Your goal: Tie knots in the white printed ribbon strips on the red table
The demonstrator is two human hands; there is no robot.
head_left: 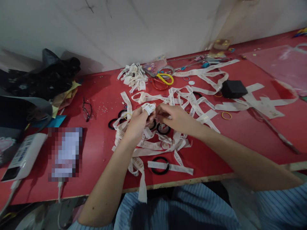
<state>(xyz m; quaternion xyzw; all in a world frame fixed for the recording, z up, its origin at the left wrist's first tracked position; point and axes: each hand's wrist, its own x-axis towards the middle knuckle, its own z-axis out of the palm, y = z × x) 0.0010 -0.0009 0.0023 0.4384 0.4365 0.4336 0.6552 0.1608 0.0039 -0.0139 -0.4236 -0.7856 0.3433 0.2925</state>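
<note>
My left hand (137, 124) is closed on a bunched white printed ribbon (149, 108), whose folds stick up past the thumb. Close beside it, my right hand (174, 117) has its fingers bent and pinched together at the ribbon's right side; what lies between those fingertips is too small to make out. Beneath both hands spreads a tangle of loose printed ribbon (153, 144). Among it lie several black rings, one of them (160, 172) near the table's front edge with a strip of ribbon across it.
Behind my hands are a pile of bunched ribbon pieces (134, 76) and scissors with yellow and red handles (165, 79). A black box (233, 89) sits at right on ribbon. Leftward lie eyeglasses (87, 110), a phone (67, 153), a power strip (26, 156) and a black bag (45, 75).
</note>
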